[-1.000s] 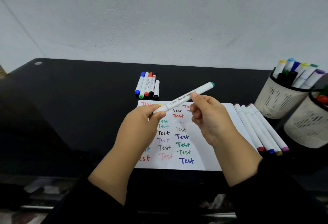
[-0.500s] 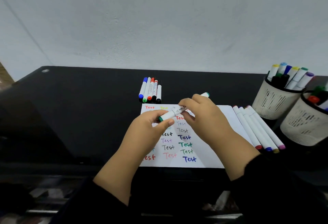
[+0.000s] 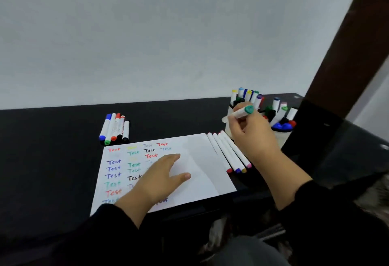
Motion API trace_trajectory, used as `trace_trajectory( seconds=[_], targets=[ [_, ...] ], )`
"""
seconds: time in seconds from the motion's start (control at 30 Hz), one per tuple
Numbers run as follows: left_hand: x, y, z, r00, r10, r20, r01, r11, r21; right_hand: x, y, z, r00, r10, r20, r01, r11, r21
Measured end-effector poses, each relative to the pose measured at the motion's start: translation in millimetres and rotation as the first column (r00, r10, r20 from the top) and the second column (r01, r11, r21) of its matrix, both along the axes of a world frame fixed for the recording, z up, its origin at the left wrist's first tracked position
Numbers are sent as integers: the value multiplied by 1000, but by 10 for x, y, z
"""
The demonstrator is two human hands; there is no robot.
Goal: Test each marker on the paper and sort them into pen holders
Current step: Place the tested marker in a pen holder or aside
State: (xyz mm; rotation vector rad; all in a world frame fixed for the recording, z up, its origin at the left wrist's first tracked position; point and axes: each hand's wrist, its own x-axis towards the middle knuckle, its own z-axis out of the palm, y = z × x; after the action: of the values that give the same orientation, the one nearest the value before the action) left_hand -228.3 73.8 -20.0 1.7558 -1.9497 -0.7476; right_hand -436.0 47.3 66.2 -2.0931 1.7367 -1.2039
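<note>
Right hand: the right hand (image 3: 251,133) is raised over the right side of the desk (image 3: 52,150), in front of the near pen holder (image 3: 228,125), which it mostly hides.
Right grip: the fingers are curled round a white marker (image 3: 242,113), whose green cap end points up and to the right.
Left hand: the left hand (image 3: 162,178) lies flat on the paper (image 3: 202,160), palm down.
Left grip: loose and spread, the fingers straight, with nothing in it.
Paper: a white sheet near the front edge of the desk, its left half covered with the word "Test" in many colours; the right half is blank.
Loose markers by the paper: four white markers (image 3: 229,153) lie side by side just beside the right edge of the sheet, their coloured ends toward the person.
Markers at the back: five markers (image 3: 114,128) lie in a tight row just behind the top left corner of the paper.
Near holder: several markers stand upright in it, their caps showing above the right hand.
Far holder: a second pen holder (image 3: 283,135) stands to the right of the first, also with markers standing in it.
Sleeves: both arms wear dark sleeves.
</note>
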Motion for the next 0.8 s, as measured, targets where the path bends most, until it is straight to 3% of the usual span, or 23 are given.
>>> trace_trajectory(
  seconds=[0.2,0.6,0.8],
  targets=[
    [-112,-157,-130,987,-4,159,9,1000,-30,-523,2,161,979,-204,-15,204,979,7],
    [-123,-196,-194,984,13,179,-6,999,-35,-778,-220,157,946,-283,-160,310,934,177],
    [-129,-201,-205,983,21,184,-17,1000,-24,-799,-387,63,959,-273,-72,281,946,163]
  ],
)
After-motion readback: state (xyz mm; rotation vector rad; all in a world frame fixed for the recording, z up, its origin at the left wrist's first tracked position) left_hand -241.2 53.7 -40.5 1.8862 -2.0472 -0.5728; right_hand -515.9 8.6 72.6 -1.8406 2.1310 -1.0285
